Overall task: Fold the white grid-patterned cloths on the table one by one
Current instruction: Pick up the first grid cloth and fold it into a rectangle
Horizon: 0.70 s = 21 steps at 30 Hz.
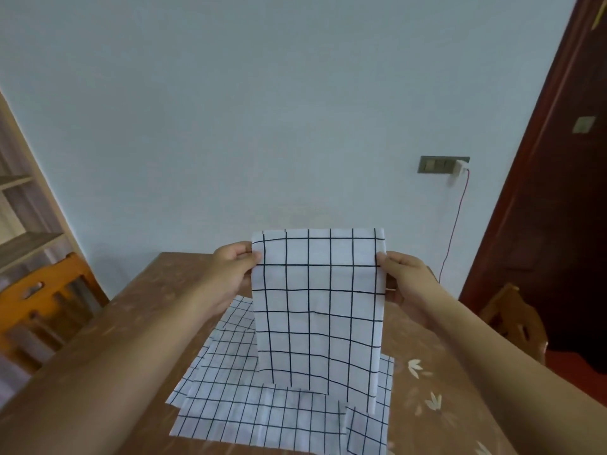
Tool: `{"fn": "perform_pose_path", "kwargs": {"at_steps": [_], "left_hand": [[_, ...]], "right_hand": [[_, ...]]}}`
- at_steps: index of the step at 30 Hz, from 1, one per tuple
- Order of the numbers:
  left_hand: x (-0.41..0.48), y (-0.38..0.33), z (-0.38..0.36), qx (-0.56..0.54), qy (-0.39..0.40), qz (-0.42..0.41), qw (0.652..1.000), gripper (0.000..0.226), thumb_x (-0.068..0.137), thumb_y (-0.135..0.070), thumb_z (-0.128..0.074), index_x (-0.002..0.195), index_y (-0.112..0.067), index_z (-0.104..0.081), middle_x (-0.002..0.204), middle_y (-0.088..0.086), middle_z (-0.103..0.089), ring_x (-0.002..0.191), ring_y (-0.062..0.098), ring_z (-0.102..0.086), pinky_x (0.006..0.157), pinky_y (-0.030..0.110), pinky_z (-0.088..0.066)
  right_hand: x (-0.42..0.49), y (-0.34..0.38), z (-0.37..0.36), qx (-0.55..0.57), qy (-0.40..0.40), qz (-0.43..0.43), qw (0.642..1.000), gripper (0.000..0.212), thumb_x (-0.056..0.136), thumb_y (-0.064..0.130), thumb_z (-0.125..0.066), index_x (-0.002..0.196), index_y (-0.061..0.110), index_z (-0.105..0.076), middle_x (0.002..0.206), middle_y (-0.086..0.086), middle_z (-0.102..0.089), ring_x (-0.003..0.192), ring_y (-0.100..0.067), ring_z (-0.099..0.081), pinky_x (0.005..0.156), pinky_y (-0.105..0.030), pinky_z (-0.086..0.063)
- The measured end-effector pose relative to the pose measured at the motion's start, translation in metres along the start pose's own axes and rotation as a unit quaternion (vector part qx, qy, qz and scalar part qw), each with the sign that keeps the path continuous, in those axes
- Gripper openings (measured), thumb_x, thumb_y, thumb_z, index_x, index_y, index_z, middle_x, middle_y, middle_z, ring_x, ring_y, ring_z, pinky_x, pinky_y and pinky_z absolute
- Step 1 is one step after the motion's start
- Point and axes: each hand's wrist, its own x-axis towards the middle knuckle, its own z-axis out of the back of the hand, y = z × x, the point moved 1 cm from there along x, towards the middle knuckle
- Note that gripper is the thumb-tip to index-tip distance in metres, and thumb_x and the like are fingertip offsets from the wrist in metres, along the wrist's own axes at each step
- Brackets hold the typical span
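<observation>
A white cloth with a black grid point(318, 310) hangs upright in the air above the table, doubled over into a tall strip. My left hand point(231, 269) pinches its left edge near the top. My right hand point(405, 277) pinches the right edge at the same height. The strip's lower end dangles just above a pile of more grid cloths point(249, 412), which lie flat and overlapping on the brown table point(157, 290).
An orange wooden chair point(42, 297) stands at the table's left side, with shelves behind it. Another wooden chair point(515, 320) sits at the right by a dark door. A wall socket with a red cable point(455, 224) is behind the table.
</observation>
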Motion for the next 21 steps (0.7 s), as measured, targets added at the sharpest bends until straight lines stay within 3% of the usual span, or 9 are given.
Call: {"fn": "perform_pose_path", "kwargs": {"at_steps": [2,6,11,14,16,19,21], "left_hand": [[-0.003,-0.003,-0.017,-0.023,-0.012,-0.009,1.000,0.017,0.101,-0.002,-0.056,0.098,-0.006,-0.072,0.091,0.007,-0.079,0.085,0.020,-0.076,0.074,0.033,-0.060],[-0.012,-0.014,-0.048,-0.118,-0.018,-0.008,0.993,0.019,0.098,0.006,-0.054,0.093,-0.003,-0.071,0.078,0.006,-0.078,0.075,0.015,-0.075,0.066,0.023,-0.060],[-0.027,-0.021,-0.069,-0.135,-0.009,0.005,0.991,0.026,0.097,0.008,-0.052,0.102,-0.007,-0.072,0.084,0.008,-0.076,0.071,0.010,-0.074,0.065,0.019,-0.060],[-0.032,-0.013,-0.067,-0.162,0.037,0.056,0.985,0.028,0.101,-0.014,-0.057,0.124,-0.003,-0.067,0.119,0.022,-0.071,0.100,0.026,-0.073,0.084,0.040,-0.063],[-0.042,0.002,-0.066,-0.162,0.090,0.100,0.978,0.041,0.101,-0.032,-0.054,0.129,-0.004,-0.064,0.127,0.022,-0.069,0.114,0.032,-0.069,0.089,0.048,-0.060],[-0.064,0.039,-0.071,-0.141,0.113,0.125,0.976,0.042,0.081,-0.041,-0.078,0.110,-0.012,-0.075,0.117,0.014,-0.073,0.101,0.028,-0.072,0.086,0.043,-0.059],[-0.080,0.062,-0.081,-0.116,0.133,0.143,0.974,0.030,0.068,-0.035,-0.091,0.089,-0.018,-0.077,0.100,0.009,-0.072,0.091,0.023,-0.068,0.091,0.043,-0.056]], "right_hand": [[-0.006,0.002,0.019,0.029,0.042,0.001,0.999,0.026,0.105,0.025,-0.055,0.103,0.005,-0.072,0.093,-0.010,-0.078,0.084,-0.023,-0.074,0.076,-0.037,-0.061],[-0.023,-0.012,0.044,0.034,0.120,-0.037,0.991,0.016,0.097,0.008,-0.063,0.106,-0.001,-0.073,0.105,-0.018,-0.078,0.093,-0.026,-0.076,0.089,-0.038,-0.063],[-0.034,-0.040,0.048,0.041,0.087,-0.045,0.994,0.019,0.099,0.008,-0.063,0.085,0.006,-0.076,0.092,-0.018,-0.077,0.082,-0.026,-0.076,0.080,-0.036,-0.063],[-0.039,-0.032,0.052,0.088,0.082,-0.044,0.992,0.019,0.103,0.013,-0.058,0.098,0.003,-0.073,0.094,-0.019,-0.076,0.082,-0.027,-0.075,0.071,-0.037,-0.063],[-0.042,-0.025,0.055,0.134,0.095,-0.053,0.985,0.025,0.104,0.015,-0.055,0.116,-0.001,-0.070,0.108,-0.024,-0.076,0.095,-0.033,-0.077,0.075,-0.041,-0.063],[-0.048,-0.016,0.060,0.158,0.119,-0.071,0.978,0.032,0.106,0.019,-0.051,0.127,-0.001,-0.064,0.110,-0.023,-0.076,0.091,-0.034,-0.077,0.070,-0.043,-0.064],[-0.051,-0.016,0.065,0.173,0.128,-0.095,0.972,0.036,0.105,0.023,-0.051,0.130,-0.001,-0.063,0.106,-0.022,-0.076,0.084,-0.033,-0.076,0.069,-0.045,-0.063]]}}
